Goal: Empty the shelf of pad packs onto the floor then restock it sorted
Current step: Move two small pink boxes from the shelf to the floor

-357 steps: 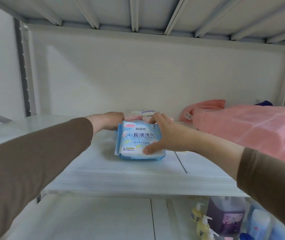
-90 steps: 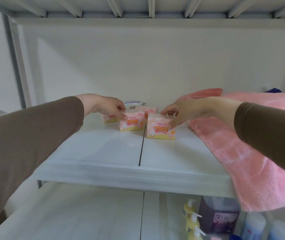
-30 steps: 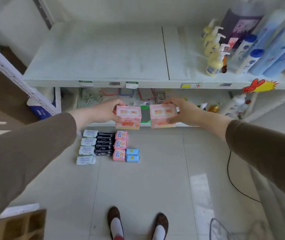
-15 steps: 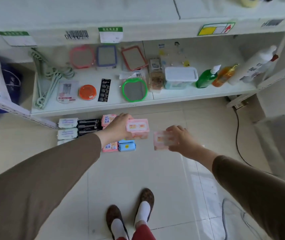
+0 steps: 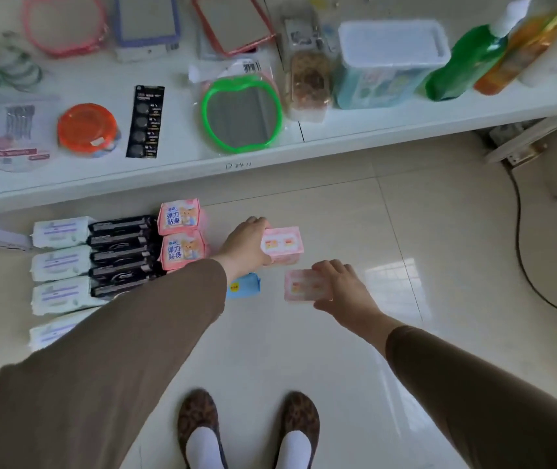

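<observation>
floor (image 5: 338,350): glossy tile (reflecting window light)
pad packs (image 5: 119,255): shiny plastic wrap
sleeves (image 5: 128,350): matt brown cloth

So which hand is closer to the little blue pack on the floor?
Left. The left hand, holding a pink pack, is just above the blue pack in the picture. The right hand, holding another pink pack, is farther off to its right.

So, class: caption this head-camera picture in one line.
Both hands, left hand and right hand, lower pink packs toward sorted rows on the floor.
</observation>
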`<action>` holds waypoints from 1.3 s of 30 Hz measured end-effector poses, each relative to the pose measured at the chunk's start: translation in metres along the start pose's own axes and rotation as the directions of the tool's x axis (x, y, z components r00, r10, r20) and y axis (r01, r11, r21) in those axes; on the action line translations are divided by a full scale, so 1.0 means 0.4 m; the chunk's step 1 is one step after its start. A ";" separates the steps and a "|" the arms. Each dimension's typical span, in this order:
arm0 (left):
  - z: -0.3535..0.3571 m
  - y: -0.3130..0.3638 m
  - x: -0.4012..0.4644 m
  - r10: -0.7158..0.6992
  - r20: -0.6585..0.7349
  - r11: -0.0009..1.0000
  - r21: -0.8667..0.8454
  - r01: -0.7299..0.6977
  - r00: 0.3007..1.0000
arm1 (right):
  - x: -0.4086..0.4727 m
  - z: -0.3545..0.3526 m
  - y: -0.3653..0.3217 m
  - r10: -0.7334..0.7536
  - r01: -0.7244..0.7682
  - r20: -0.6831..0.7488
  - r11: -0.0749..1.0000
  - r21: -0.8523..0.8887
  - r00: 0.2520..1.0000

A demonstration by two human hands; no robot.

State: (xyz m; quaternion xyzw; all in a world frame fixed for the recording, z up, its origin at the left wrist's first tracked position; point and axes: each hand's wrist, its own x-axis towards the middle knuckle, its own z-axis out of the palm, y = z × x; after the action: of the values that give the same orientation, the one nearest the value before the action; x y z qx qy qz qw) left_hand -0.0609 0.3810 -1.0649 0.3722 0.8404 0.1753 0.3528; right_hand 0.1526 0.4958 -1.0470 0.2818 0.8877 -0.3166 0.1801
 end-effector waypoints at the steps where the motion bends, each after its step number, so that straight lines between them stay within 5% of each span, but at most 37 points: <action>1: 0.025 -0.020 0.026 0.005 -0.004 1.000 0.005 -0.005 1.000 | 0.023 0.030 0.017 0.000 0.000 -0.006 1.000 0.006 1.000; 13: 0.191 -0.188 0.252 0.018 -0.030 1.000 0.026 -0.018 0.999 | 0.267 0.249 0.147 -0.018 0.019 -0.058 1.000 0.020 0.998; 27: 0.167 -0.244 0.416 0.010 -0.167 0.999 0.045 -0.002 0.986 | 0.494 0.281 0.109 -0.032 0.041 -0.215 0.998 0.040 0.976; 39: 0.156 -0.279 0.438 0.001 -0.101 1.000 0.019 0.001 0.995 | 0.549 0.283 0.109 0.013 0.001 -0.287 0.999 0.048 0.958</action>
State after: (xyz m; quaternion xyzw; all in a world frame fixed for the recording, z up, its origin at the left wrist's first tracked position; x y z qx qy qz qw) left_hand -0.1547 0.4403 -1.2513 0.3662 0.8587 0.1860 0.3065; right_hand 0.0250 0.5334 -1.2599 0.3316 0.8957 -0.2930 0.0434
